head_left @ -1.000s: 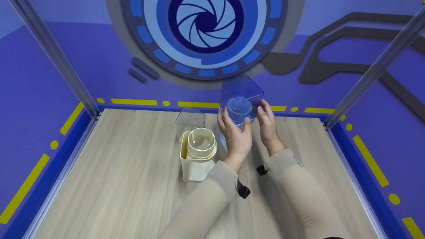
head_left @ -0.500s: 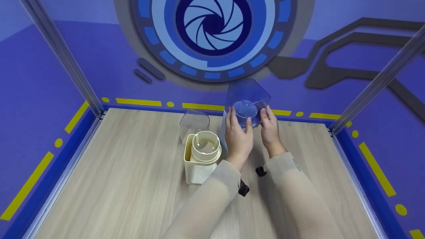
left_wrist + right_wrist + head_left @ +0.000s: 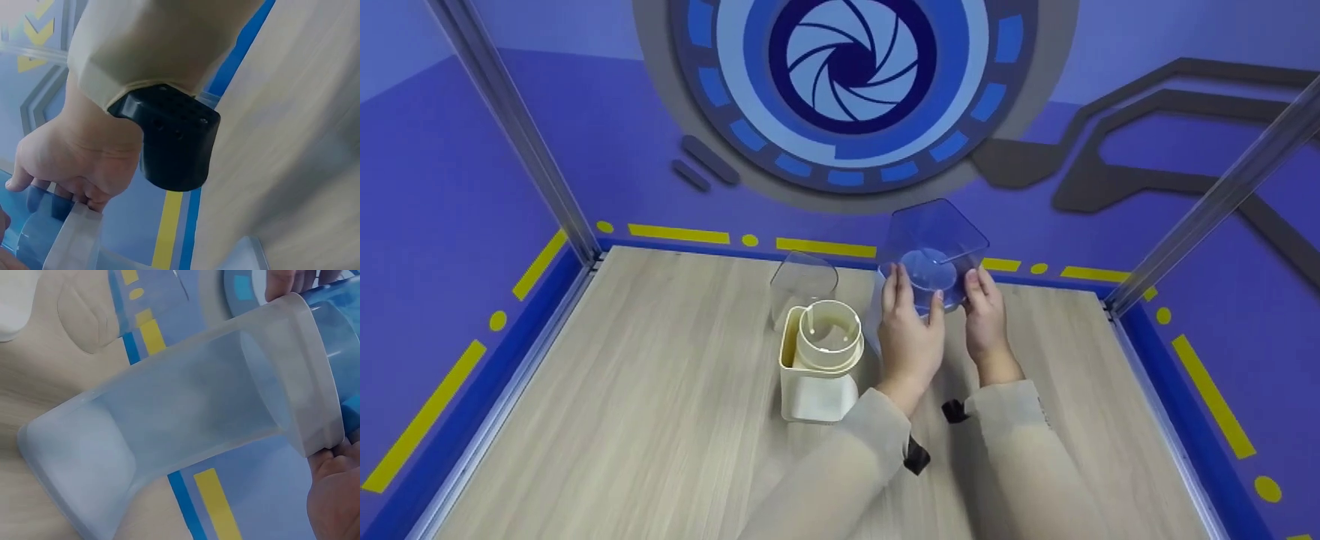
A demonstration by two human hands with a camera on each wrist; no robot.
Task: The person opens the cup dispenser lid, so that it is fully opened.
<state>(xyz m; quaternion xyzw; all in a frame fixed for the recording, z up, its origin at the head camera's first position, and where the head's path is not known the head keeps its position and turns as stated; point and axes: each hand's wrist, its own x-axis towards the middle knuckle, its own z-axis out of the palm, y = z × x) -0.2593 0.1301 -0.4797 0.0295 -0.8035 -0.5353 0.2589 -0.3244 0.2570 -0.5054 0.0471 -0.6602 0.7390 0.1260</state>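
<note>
A blue see-through container (image 3: 941, 229) with an angular rim sits in the collar of a milky translucent base (image 3: 185, 399). My left hand (image 3: 911, 349) grips it on the left side, fingers round the wall near the collar. From the right side, my right hand (image 3: 990, 322) holds the same container. In the right wrist view the base flares to a wide foot; whether that foot touches the table cannot be told. The left wrist view shows my left hand (image 3: 79, 152) curled at the collar's edge.
Left of my hands stands a cream base (image 3: 817, 394) with a round open collar on top. Behind it is a clear smoky container (image 3: 802, 277). The wooden table (image 3: 682, 390) ends at blue walls on three sides, with metal posts (image 3: 521, 127) in the corners.
My right hand has closed in onto the blue container's right side. Both hands and the container have shifted right and lower in the view, while the head view itself has moved a little.
</note>
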